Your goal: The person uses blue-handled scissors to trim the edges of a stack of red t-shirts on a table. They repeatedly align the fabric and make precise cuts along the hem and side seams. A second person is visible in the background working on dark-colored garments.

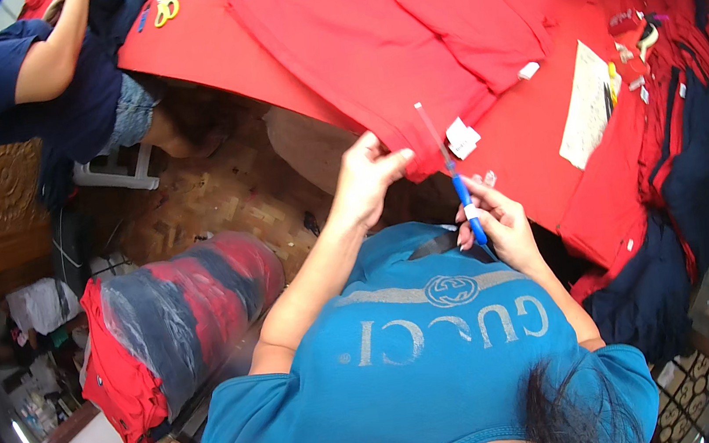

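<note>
My left hand (367, 176) pinches the near edge of a folded red garment (369, 51) that lies on the red table (219, 56). In my right hand (501, 221) I hold a thin tool with a blue handle and a clear tip (455, 178), pointed up toward the garment's edge. A small white tag (462, 136) hangs at that edge, just right of the tool. A second red garment (470, 8) lies beside the first one.
Another person in a dark blue top (45, 82) sits at the table's far left, near yellow-handled scissors (166, 11). A wrapped roll of red and navy fabric (180, 318) lies at my left. Red and navy garments (691, 153) and a white paper (585, 104) fill the right.
</note>
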The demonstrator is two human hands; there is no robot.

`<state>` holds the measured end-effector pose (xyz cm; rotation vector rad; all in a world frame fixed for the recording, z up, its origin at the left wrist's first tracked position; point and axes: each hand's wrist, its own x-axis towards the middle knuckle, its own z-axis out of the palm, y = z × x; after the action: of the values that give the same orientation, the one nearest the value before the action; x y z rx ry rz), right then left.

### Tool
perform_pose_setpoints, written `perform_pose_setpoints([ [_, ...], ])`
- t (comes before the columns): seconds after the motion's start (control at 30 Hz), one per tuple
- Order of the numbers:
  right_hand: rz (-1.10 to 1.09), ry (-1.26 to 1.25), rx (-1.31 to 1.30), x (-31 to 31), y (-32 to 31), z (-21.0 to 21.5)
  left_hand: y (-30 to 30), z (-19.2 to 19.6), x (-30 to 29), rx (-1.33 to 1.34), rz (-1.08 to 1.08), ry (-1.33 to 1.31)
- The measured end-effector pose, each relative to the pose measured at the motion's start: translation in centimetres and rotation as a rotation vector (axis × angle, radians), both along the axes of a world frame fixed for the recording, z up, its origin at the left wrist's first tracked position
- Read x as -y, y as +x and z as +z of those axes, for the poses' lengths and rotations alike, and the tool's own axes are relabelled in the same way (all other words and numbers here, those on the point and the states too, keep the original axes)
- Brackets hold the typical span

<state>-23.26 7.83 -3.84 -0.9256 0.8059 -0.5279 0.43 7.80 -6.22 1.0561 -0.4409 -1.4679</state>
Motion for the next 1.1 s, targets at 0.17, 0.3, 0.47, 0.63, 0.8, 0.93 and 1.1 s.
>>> perform_pose_setpoints([
  [0.17,-0.064,-0.932,-0.472,3.6,6.5,2.1,-0.5,-1.4,0.7,-0.1,0.017,0.18],
  [0.3,-0.045,-1.008,-0.407,5.8,9.8,0.3,-1.1,-0.4,1.6,0.019,0.046,0.12],
  [0.47,0.148,-0.9,-0.449,6.6,8.0,0.7,3.9,-3.2,6.8,-0.073,0.181,0.106],
  [0.63,0.392,-0.822,-0.466,7.9,3.9,1.3,15.1,-4.6,17.3,-0.387,0.37,0.063],
  [0.8,0.558,-0.654,-0.569,10.8,3.1,2.7,20.6,-1.2,19.6,-0.316,0.54,0.013],
  [0.93,0.43,-0.607,-0.463,13.7,6.6,4.2,22.1,-1.3,18.9,-0.092,0.467,-0.135],
  [1.1,0.186,-1.085,-0.351,18.0,13.9,2.7,19.9,1.6,18.0,0.035,0.33,-0.238],
])
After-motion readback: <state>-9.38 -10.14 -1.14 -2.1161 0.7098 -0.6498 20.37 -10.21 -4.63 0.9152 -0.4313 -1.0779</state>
